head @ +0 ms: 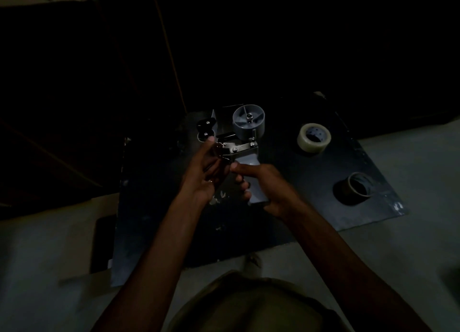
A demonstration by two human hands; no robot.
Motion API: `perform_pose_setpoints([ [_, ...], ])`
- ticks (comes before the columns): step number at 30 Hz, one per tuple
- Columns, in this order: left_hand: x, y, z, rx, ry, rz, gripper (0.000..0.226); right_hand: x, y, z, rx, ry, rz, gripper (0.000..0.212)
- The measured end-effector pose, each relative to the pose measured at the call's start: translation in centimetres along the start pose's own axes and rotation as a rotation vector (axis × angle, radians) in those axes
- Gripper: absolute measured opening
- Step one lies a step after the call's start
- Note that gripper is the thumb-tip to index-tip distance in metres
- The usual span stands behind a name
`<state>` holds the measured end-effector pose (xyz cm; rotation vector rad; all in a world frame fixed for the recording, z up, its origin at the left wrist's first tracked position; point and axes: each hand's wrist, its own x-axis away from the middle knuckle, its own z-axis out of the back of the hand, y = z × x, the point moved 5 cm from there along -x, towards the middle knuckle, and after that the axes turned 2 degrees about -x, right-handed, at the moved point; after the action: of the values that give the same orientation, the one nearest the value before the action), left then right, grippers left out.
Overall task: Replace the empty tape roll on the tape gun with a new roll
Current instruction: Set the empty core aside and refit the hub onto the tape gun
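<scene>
bare hub, both hands on the tape gun

the tape gun (pixel 245 142) is held above a dark mat (pixel 298 207), its grey hub (pixel 249 118) bare and pointing away from the person. a new roll (pixel 314 138) of clear tape lies on the mat to the right, well apart from the gun; the empty core (pixel 356 187) lies nearer, also to the right. the right hand (pixel 267 186) grips the grey handle, fingers curled round it, thumb along the top. the left hand (pixel 205 168) cups the gun's front end, fingers at the metal parts; the dim light hides whether they pinch anything. pale floor (pixel 398 257) surrounds the mat.
</scene>
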<state>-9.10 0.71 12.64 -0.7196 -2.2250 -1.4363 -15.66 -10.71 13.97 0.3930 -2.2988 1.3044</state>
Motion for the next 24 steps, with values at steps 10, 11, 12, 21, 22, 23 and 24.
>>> perform_pose_setpoints([
  [10, 0.0, -0.8, -0.7, -0.02, 0.016, -0.005, 0.036, 0.4, 0.1, -0.1, -0.067, -0.037, 0.009, 0.006],
  [11, 0.0, -0.8, -0.8, -0.023, 0.021, -0.012, 0.037, 0.3, 0.2, -0.1, -0.068, -0.032, 0.011, 0.006],
  [12, 0.0, -0.9, -0.9, -0.024, 0.021, -0.01, 0.039, 0.2, 0.2, 0.0, -0.057, -0.02, 0.015, 0.006],
  [21, 0.0, -1.6, -1.5, -0.051, 0.023, -0.027, 0.042, -0.1, 0.6, 0.8, -0.009, -0.002, 0.004, 0.014],
  [22, 0.1, -1.7, -1.6, -0.052, 0.012, -0.017, 0.046, 0.0, 0.5, 0.8, -0.01, 0.005, 0.008, 0.014],
  [23, 0.1, -1.7, -1.8, -0.047, 0.006, -0.006, 0.05, 0.0, 0.4, 0.8, -0.024, 0.008, 0.009, 0.013],
  [24, 0.1, -1.8, -1.9, -0.043, 0.002, 0.002, 0.056, 0.0, 0.3, 0.8, -0.044, 0.007, 0.01, 0.012],
])
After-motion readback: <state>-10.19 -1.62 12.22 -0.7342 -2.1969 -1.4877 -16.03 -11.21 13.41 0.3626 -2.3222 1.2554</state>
